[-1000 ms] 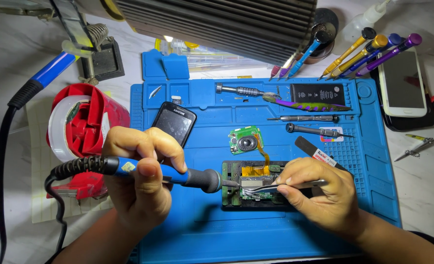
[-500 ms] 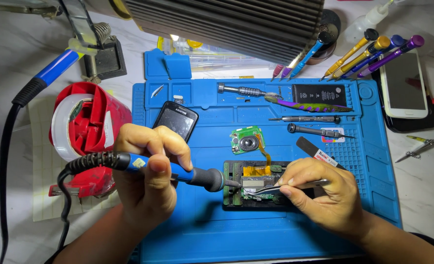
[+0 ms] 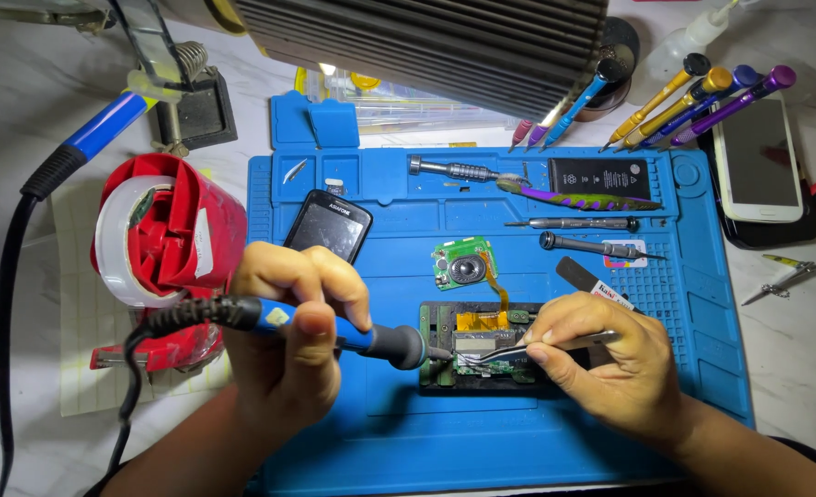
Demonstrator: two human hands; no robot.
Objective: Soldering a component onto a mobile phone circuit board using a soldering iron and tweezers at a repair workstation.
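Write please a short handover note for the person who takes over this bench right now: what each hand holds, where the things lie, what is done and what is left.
Left hand: holds the blue soldering iron, tip at the left edge of the circuit board.
Right hand: fingers pinch metal tweezers, points on the board.
The opened board lies on the blue mat; a small green speaker part lies just above it, joined by an orange flex cable.
A small black phone lies upper left of the board.
Done: board exposed.
Left: the joint is in work; whether it is finished cannot be told.
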